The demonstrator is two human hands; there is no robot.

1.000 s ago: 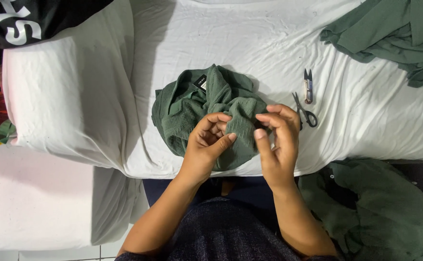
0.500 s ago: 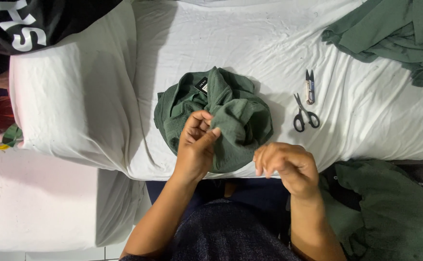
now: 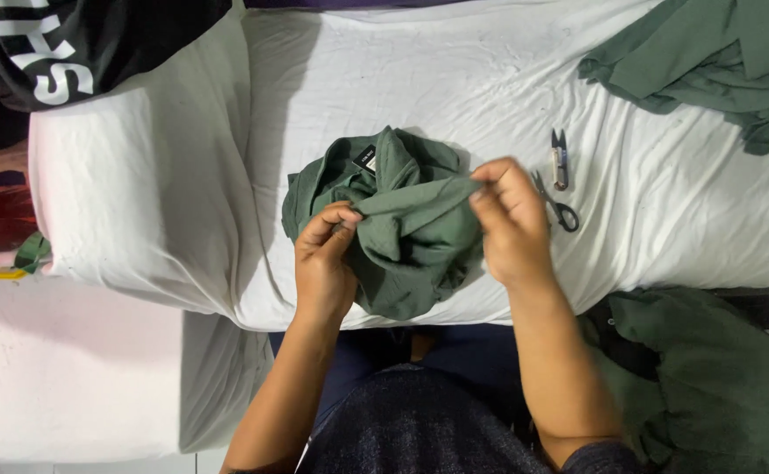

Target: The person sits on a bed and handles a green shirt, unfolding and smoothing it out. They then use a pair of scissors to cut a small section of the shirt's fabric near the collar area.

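Hands up front: left hand and right hand each have a pinched grip on a fold of the green garment, bunched mid-desk on the white sheet. Scissors and thread snips just right. More green fabric far right.

Matt green cloth garment on wrinkled white sheet; shiny metal scissors.

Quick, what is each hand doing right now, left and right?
Left hand: closed, pinching a fold of the green garment.
Right hand: closed, pinching the same garment's edge, pulled taut between both hands.
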